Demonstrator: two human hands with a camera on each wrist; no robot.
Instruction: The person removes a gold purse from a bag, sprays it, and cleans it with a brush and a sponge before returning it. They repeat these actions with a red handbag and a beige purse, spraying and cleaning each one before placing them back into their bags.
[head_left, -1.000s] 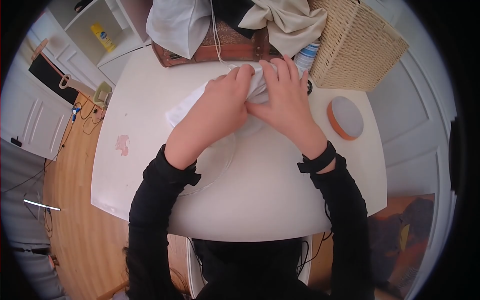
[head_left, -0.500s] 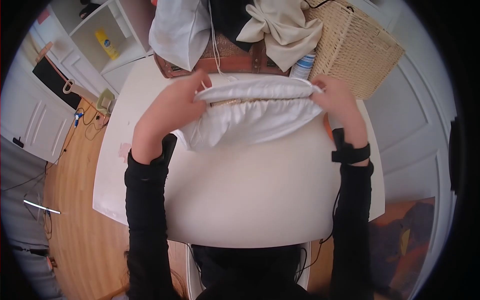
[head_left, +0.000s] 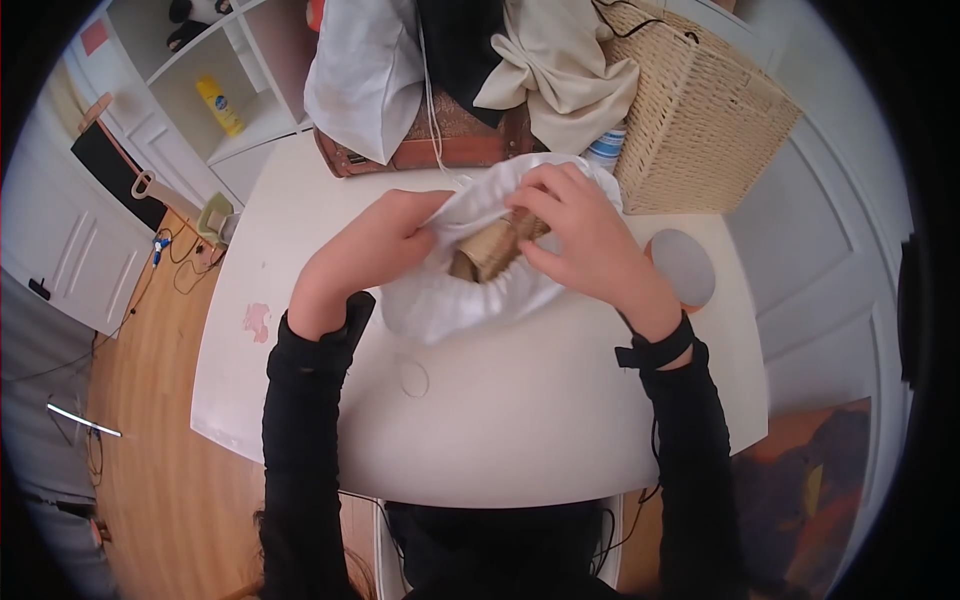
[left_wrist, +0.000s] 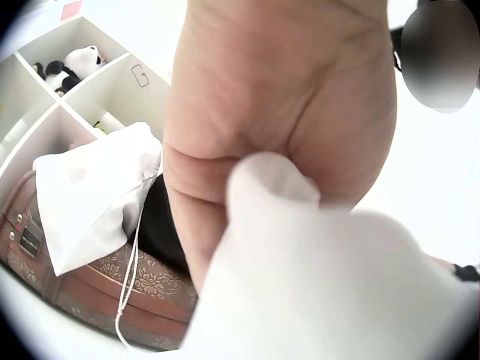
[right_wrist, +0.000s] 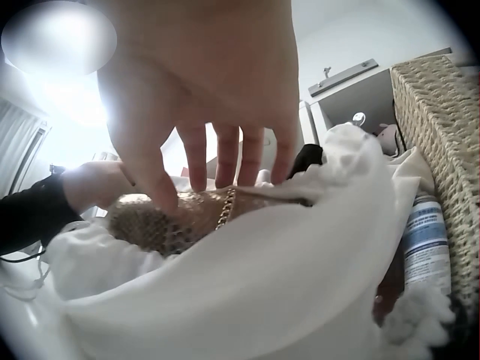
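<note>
A white cloth drawstring bag [head_left: 450,308] lies on the table, its mouth spread wide. My left hand [head_left: 372,248] grips the left edge of that mouth, a fold of cloth between thumb and fingers. Inside sits a gold snakeskin-patterned handbag [head_left: 487,248]; its lower part is hidden by the white cloth. My right hand [head_left: 585,238] reaches into the opening and grips the handbag's right end, thumb on the near side and fingers beyond. A gold chain [right_wrist: 225,210] crosses the handbag by the fingers in the right wrist view.
Behind the white bag stands a brown patterned case [head_left: 430,140] with white, black and beige cloth draped over it. A woven basket [head_left: 705,120] and a blue-and-white can [head_left: 606,148] are at the back right. A round grey-topped, orange-sided object [head_left: 682,268] lies right of my right hand.
The hands first worked close together at the white bag, then stretched its mouth apart. Now the right hand has moved inward to the gold handbag, which has come into view.
</note>
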